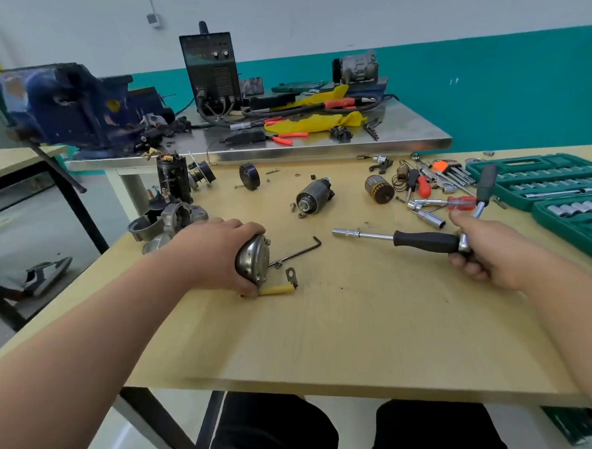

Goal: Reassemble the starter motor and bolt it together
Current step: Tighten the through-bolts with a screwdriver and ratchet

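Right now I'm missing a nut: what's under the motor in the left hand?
A yellow-sleeved lead pokes out beneath the motor. The left hand hides the rest; no nut shows.

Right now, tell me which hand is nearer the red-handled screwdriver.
Right. The right hand is close beside the red-handled screwdriver, gripping a socket driver; the left hand grips the motor housing far off to its left.

Tabletop: pale yellow, faint wood grain.
Starter motor: dull silver-grey.
Cable sleeve: yellow.
Socket driver: black handle, chrome shaft.
Screwdriver: clear red handle.
Socket case: teal green, chrome rows.
Vise: dark blue, chipped paint.
Cloth: bright yellow.
Wall: white over teal band.
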Tool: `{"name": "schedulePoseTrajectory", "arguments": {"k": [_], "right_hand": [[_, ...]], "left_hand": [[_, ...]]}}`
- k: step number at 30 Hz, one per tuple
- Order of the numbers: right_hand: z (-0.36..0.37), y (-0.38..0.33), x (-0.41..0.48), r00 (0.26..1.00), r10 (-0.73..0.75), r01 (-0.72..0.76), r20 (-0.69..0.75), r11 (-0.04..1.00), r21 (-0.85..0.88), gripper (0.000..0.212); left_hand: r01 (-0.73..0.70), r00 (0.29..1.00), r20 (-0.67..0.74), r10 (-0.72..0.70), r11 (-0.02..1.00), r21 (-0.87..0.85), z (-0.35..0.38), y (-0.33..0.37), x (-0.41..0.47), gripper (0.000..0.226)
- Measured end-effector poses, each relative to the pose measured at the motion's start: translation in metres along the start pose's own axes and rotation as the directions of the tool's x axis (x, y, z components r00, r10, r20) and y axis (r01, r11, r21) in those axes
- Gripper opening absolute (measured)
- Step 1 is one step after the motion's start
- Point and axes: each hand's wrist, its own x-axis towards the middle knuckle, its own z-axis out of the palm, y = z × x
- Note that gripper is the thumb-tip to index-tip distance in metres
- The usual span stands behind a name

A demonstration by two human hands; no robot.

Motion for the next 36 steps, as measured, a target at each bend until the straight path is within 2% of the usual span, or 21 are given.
{"name": "schedulePoseTrajectory", "arguments": {"k": [2, 3, 4, 6, 7, 8, 11, 13, 15, 17, 20, 22, 23, 24, 26, 28, 29, 30, 33, 36], "right_hand": [[0.005, 0.0, -0.002, 1.0, -0.014, 0.013, -0.011, 0.99, -0.141, 0.059], [0.008, -0.001, -0.004, 0.999, -0.034, 0.024, -0.03, 0.961, -0.275, 0.063], [0.009, -0.002, -0.007, 0.995, -0.071, 0.035, -0.063, 0.894, -0.447, 0.067], [0.012, -0.005, -0.014, 0.964, -0.224, 0.045, -0.14, 0.661, -0.749, 0.066], [0.016, -0.007, -0.019, 0.932, -0.326, 0.06, -0.16, 0.573, -0.817, 0.06], [0.021, -0.011, -0.026, 0.893, -0.425, 0.118, -0.146, 0.536, -0.836, 0.051], [0.051, -0.022, -0.05, 0.79, -0.612, 0.465, 0.04, 0.555, -0.69, 0.027], [0.074, -0.024, -0.059, 0.76, -0.635, 0.599, 0.137, 0.604, -0.526, 0.021], [0.091, -0.029, -0.058, 0.756, -0.627, 0.638, 0.19, 0.637, -0.432, 0.023], [0.104, -0.037, -0.055, 0.767, -0.598, 0.64, 0.233, 0.683, -0.351, 0.036], [0.12, -0.055, -0.053, 0.746, -0.587, 0.659, 0.314, 0.719, -0.22, 0.065], [0.131, -0.068, -0.053, 0.7, -0.62, 0.697, 0.355, 0.701, -0.152, 0.09], [0.136, -0.074, -0.053, 0.677, -0.637, 0.714, 0.368, 0.69, -0.121, 0.096], [0.14, -0.079, -0.053, 0.656, -0.653, 0.727, 0.378, 0.682, -0.084, 0.097], [0.146, -0.085, -0.052, 0.622, -0.684, 0.736, 0.381, 0.677, 0.014, 0.091], [0.145, -0.085, -0.045, 0.628, -0.712, 0.718, 0.315, 0.686, 0.117, 0.086], [0.143, -0.084, -0.041, 0.637, -0.723, 0.712, 0.268, 0.685, 0.155, 0.086], [0.14, -0.082, -0.037, 0.643, -0.732, 0.713, 0.223, 0.679, 0.174, 0.086], [0.134, -0.072, -0.027, 0.667, -0.736, 0.707, 0.118, 0.674, 0.212, 0.082], [0.133, -0.059, -0.018, 0.691, -0.72, 0.687, 0.062, 0.681, 0.255, 0.068]], "left_hand": [[0.004, 1.0, -0.02, -0.004, 1.0, -0.004, 0.001, 0.0, 0.003, 0.103], [0.008, 0.999, -0.036, -0.008, 1.0, -0.019, 0.002, 0.0, 0.003, 0.101], [0.013, 0.998, -0.06, -0.015, 0.999, -0.036, 0.004, 0.0, 0.003, 0.099], [0.026, 0.992, -0.121, -0.033, 0.998, -0.059, 0.007, 0.001, 0.005, 0.096], [0.035, 0.987, -0.151, -0.045, 0.997, -0.065, 0.008, 0.001, 0.007, 0.095], [0.044, 0.983, -0.177, -0.057, 0.996, -0.072, 0.008, 0.002, 0.008, 0.093], [0.065, 0.971, -0.218, -0.102, 0.983, -0.172, 0.005, 0.0, 0.015, 0.091], [0.057, 0.952, -0.252, -0.173, 0.911, -0.409, -0.003, -0.004, 0.016, 0.093], [0.01, 0.917, -0.299, -0.263, 0.766, -0.643, -0.013, -0.008, 0.017, 0.093], [-0.047, 0.88, -0.328, -0.344, 0.623, -0.781, -0.024, -0.01, 0.018, 0.08], [-0.151, 0.848, -0.348, -0.4, 0.447, -0.882, -0.042, 0.0, 0.023, 0.048], [-0.219, 0.829, -0.369, -0.42, 0.363, -0.905, -0.05, 0.015, 0.029, 0.038], [-0.251, 0.815, -0.379, -0.437, 0.323, -0.912, -0.053, 0.024, 0.033, 0.036], [-0.276, 0.801, -0.377, -0.465, 0.272, -0.922, -0.055, 0.034, 0.037, 0.037], [-0.306, 0.787, -0.316, -0.529, 0.109, -0.946, -0.06, 0.053, 0.045, 0.04], [-0.316, 0.8, -0.246, -0.548, -0.036, -0.948, -0.065, 0.071, 0.054, 0.044], [-0.314, 0.807, -0.232, -0.544, -0.061, -0.947, -0.065, 0.078, 0.057, 0.047], [-0.315, 0.812, -0.245, -0.53, -0.045, -0.948, -0.065, 0.084, 0.061, 0.05], [-0.352, 0.842, -0.354, -0.408, 0.082, -0.932, -0.058, 0.095, 0.067, 0.044], [-0.359, 0.891, -0.385, -0.241, 0.145, -0.922, -0.052, 0.094, 0.072, 0.04]]}}
